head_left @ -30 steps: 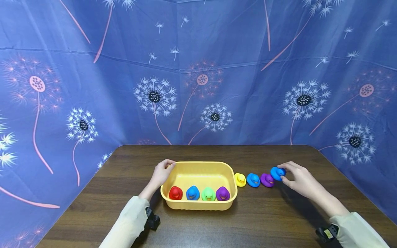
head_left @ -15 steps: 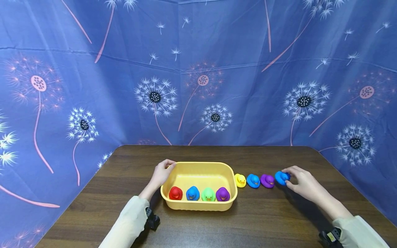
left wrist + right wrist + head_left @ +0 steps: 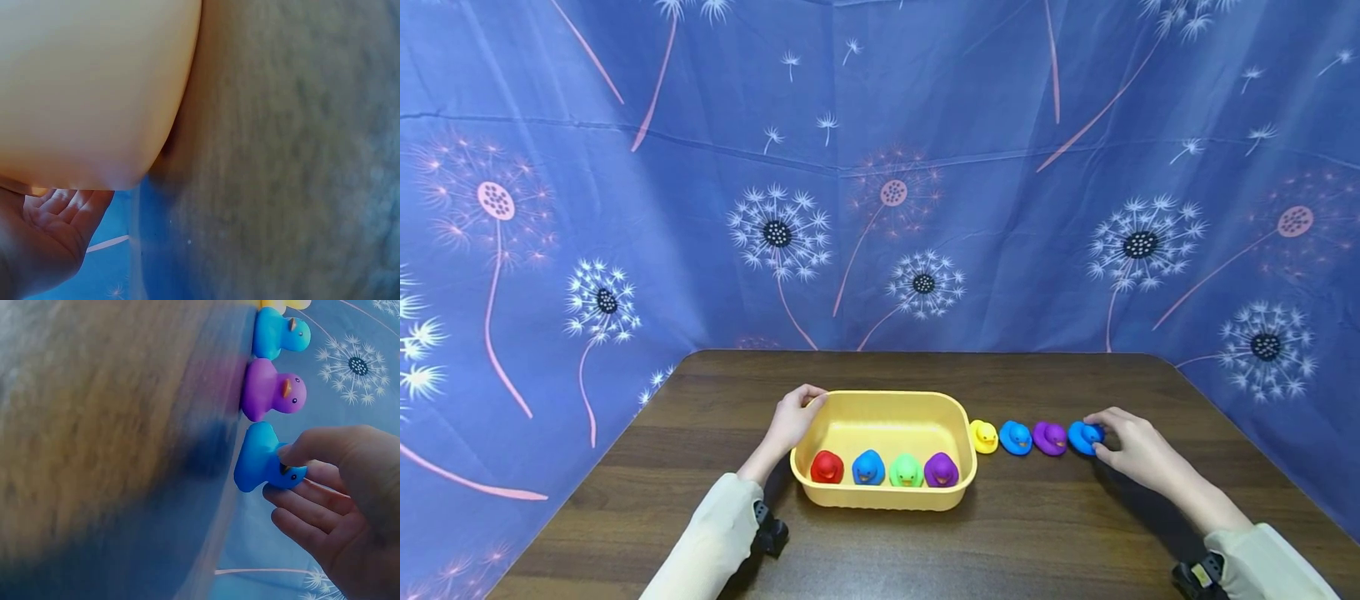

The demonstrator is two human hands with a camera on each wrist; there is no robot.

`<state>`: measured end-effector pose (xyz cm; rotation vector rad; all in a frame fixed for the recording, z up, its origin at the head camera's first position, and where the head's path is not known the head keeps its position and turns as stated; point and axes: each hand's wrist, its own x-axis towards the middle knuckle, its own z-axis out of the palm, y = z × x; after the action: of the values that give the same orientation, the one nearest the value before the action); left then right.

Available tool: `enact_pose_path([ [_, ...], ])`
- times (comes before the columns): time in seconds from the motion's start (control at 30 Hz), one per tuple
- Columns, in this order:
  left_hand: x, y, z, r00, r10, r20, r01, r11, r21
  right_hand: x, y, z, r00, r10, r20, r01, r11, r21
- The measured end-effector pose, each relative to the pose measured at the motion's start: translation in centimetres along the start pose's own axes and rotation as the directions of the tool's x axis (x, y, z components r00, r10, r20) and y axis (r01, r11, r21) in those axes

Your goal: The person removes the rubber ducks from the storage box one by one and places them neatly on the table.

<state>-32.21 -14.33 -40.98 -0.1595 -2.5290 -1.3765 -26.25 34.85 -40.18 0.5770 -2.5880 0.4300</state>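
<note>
My right hand [image 3: 1138,446] pinches a blue rubber duck [image 3: 256,459] between thumb and fingers, at the right end of a row. The duck is at or very near the table top; I cannot tell if it touches. Left of it in the row sit a purple duck [image 3: 1049,438], another blue duck [image 3: 1016,437] and a yellow duck [image 3: 983,436]. My left hand [image 3: 788,423] grips the back-left rim of a yellow plastic basin [image 3: 887,497]; in the left wrist view its fingers are partly hidden by the basin wall [image 3: 94,100].
Inside the basin, along its front wall, sit a red duck [image 3: 827,467], a blue duck [image 3: 868,468], a green duck [image 3: 906,471] and a purple duck [image 3: 941,470]. A dark wooden table [image 3: 940,558] carries everything. Behind it hangs a blue dandelion-print cloth [image 3: 1000,208].
My right hand has moved a little right and down with the blue duck, which came from above the purple duck's side into line with the row. The left hand stays on the basin.
</note>
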Motion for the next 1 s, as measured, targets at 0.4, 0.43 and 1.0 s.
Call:
enact_pose_path([
  [0.4,-0.28,-0.21,-0.27,0.996,0.086,0.0,-0.086,0.996,-0.029,-0.02,0.31,0.59,1.0,-0.015,-0.001,0.015,1.0,-0.002],
  [0.43,-0.32,-0.25,-0.28,0.995,0.095,0.0,-0.095,0.995,-0.034,-0.03,0.32,0.6,1.0,-0.015,-0.002,0.015,1.0,-0.005],
  [1.0,0.07,-0.1,0.1,1.0,0.005,-0.002,-0.005,1.0,0.026,0.02,0.35,0.5,1.0,-0.019,-0.017,0.019,1.0,-0.022],
])
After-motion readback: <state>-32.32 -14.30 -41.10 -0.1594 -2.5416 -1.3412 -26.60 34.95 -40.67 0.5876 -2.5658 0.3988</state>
